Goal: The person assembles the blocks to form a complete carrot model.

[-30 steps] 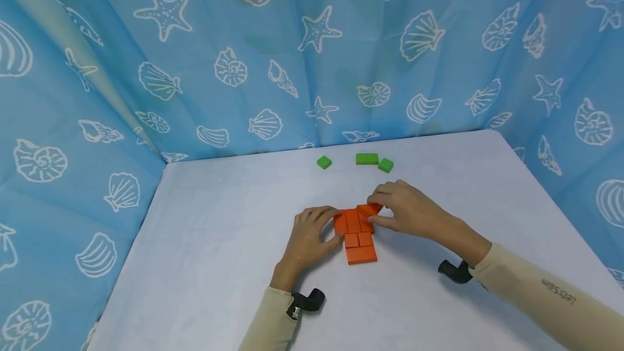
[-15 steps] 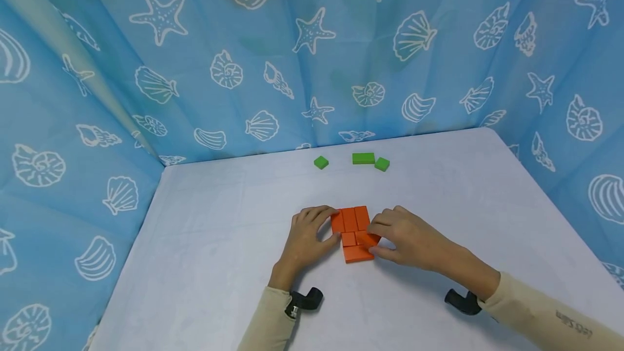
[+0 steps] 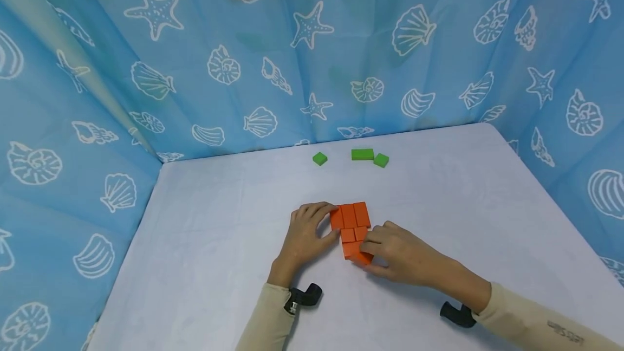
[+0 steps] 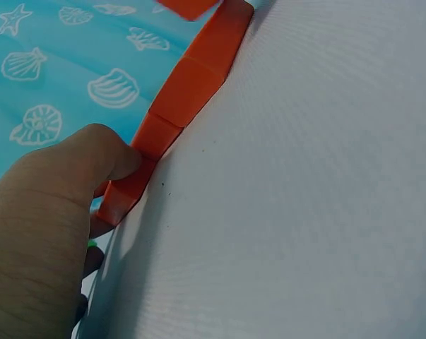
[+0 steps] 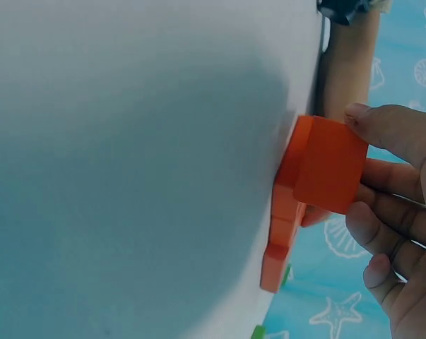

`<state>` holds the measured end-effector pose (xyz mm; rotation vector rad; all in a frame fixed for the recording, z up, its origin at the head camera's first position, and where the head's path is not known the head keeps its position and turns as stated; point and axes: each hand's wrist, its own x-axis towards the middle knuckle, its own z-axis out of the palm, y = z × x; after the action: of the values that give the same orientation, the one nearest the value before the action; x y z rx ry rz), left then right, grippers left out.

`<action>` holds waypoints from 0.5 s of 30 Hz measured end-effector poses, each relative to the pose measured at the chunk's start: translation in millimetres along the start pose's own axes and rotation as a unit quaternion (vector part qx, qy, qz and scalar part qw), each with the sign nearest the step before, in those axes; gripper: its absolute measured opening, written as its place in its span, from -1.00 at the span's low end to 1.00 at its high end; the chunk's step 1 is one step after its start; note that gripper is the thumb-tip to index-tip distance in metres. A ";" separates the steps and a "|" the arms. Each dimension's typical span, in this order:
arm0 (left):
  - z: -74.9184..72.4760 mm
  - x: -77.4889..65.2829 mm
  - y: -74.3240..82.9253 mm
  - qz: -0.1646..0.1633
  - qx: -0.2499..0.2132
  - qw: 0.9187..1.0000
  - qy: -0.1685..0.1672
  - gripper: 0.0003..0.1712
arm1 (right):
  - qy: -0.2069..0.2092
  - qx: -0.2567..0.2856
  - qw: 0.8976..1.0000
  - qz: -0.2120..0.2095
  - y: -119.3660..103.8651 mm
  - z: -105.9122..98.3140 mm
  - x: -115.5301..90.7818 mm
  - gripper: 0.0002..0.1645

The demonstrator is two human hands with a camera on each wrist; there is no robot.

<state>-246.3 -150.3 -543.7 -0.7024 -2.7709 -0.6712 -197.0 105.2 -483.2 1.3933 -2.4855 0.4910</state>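
Several flat orange blocks (image 3: 348, 215) lie fitted together on the white table, a wider row at the top and a narrower part below. My left hand (image 3: 304, 236) rests at their left side, holding the upper-left orange block (image 4: 128, 191) between thumb and fingers. My right hand (image 3: 407, 253) pinches another orange block (image 5: 333, 166) by its edge. That block is tilted and lifted over the lower right end of the arrangement, partly covering the bottom block. Whether it touches the blocks below, I cannot tell.
Near the table's back edge lie a green diamond-turned block (image 3: 319, 158), a longer green block (image 3: 362, 154) and a small green block (image 3: 381, 160). A blue shell-print curtain (image 3: 273, 58) hangs behind and beside the white table (image 3: 205, 232).
My right hand has moved the orange block from the upper right of the arrangement down toward me, to its bottom end. The left hand has stayed in place.
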 end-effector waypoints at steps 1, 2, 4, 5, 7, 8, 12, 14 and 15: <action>-0.3 0.4 -0.2 0.000 0.000 1.000 0.002 -0.45 | -0.001 -0.001 1.000 -0.005 -0.6 1.5 0.2 -0.70; -0.5 0.6 -0.3 0.000 0.000 1.000 0.002 -0.44 | -0.001 -0.003 1.000 -0.009 -1.0 2.9 0.3 -0.70; -0.7 0.7 -0.4 0.000 -0.003 1.000 0.002 -0.44 | 0.000 -0.005 1.000 -0.014 -1.5 5.1 0.0 -0.69; -0.8 0.6 -0.4 0.001 -0.005 1.000 0.003 -0.44 | 0.000 -0.006 1.000 -0.014 -1.9 5.9 -0.1 -0.68; -0.3 0.4 -0.6 0.002 -0.006 1.000 0.003 -0.45 | -0.002 -0.009 1.000 -0.015 -2.4 7.4 -0.7 -0.67; -0.1 0.3 -0.6 0.002 -0.006 1.000 0.003 -0.45 | -0.003 -0.010 1.000 -0.014 -2.6 8.1 -1.0 -0.66; 0.3 0.0 -1.2 0.004 -0.003 1.000 0.006 -0.45 | -0.006 -0.013 1.000 -0.011 -3.3 11.0 -1.4 -0.64; 0.0 0.3 -1.2 0.003 0.001 1.000 0.005 -0.44 | -0.004 -0.015 1.000 -0.008 -3.7 11.9 -0.7 -0.63; -0.2 0.4 -1.2 0.001 0.002 1.000 0.004 -0.44 | -0.004 -0.016 1.000 -0.006 -3.9 12.5 -0.3 -0.63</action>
<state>-247.2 -151.2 -543.9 -0.7012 -2.7626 -0.6674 -194.1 98.5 -494.1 1.4011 -2.4784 0.4431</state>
